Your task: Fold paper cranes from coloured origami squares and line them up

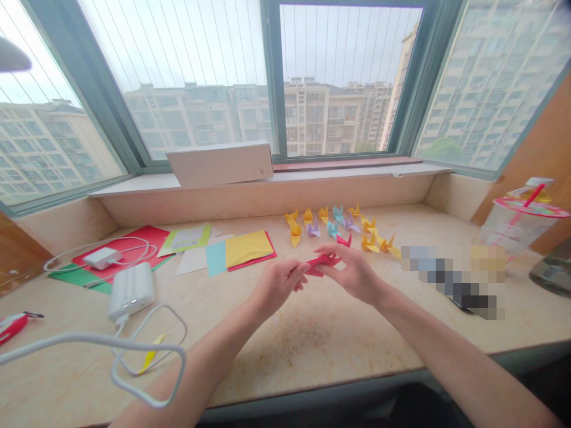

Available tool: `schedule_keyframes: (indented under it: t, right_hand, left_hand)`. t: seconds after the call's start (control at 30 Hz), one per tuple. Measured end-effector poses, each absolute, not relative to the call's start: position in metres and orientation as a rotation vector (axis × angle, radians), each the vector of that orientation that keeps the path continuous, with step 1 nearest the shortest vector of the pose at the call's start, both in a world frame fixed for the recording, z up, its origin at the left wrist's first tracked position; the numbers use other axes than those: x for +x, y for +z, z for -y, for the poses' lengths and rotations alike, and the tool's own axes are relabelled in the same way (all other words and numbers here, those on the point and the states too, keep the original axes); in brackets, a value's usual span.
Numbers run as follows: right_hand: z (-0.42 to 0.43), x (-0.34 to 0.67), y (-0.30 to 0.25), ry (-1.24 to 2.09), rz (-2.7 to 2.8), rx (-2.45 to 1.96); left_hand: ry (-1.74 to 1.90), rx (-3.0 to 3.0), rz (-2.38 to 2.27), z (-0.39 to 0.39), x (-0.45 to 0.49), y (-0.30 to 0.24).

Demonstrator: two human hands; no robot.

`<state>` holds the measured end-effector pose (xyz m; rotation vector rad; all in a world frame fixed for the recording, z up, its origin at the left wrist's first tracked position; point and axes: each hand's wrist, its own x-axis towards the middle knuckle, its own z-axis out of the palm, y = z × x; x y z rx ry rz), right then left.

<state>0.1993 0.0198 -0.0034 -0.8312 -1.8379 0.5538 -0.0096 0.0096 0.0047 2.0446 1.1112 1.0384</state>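
Note:
Between my two hands is a small folded piece of red paper, held above the stone counter. My left hand pinches its left end between thumb and fingers. At its right end my right hand grips it, fingers over the top and thumb below; they hide part of the folds. Just beyond my hands stand several folded paper cranes: yellow ones, blue ones, purple ones and a red one. Left of my hands lies a stack of square paper with a yellow sheet on top.
At left, a white power bank with looping cables and a white charger lie near red and green sheets. A lidded cup with a straw stands right, near a blurred-out object. A white box rests on the sill.

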Motion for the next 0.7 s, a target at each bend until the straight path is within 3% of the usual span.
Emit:
schedule_keyframes:
  t: [0.43, 0.7]
  right_hand:
    - [-0.0193, 0.2006, -0.0017, 0.588, 1.801, -0.829]
    - [-0.0108, 0.1953, 0.0043, 0.154, 1.717, -0.825]
  left_hand:
    - [0.960, 2.018, -1.001, -0.0074, -0.0068, 0.0045]
    - [1.130, 1.783, -1.015, -0.0052, -0.0009, 0.0067]
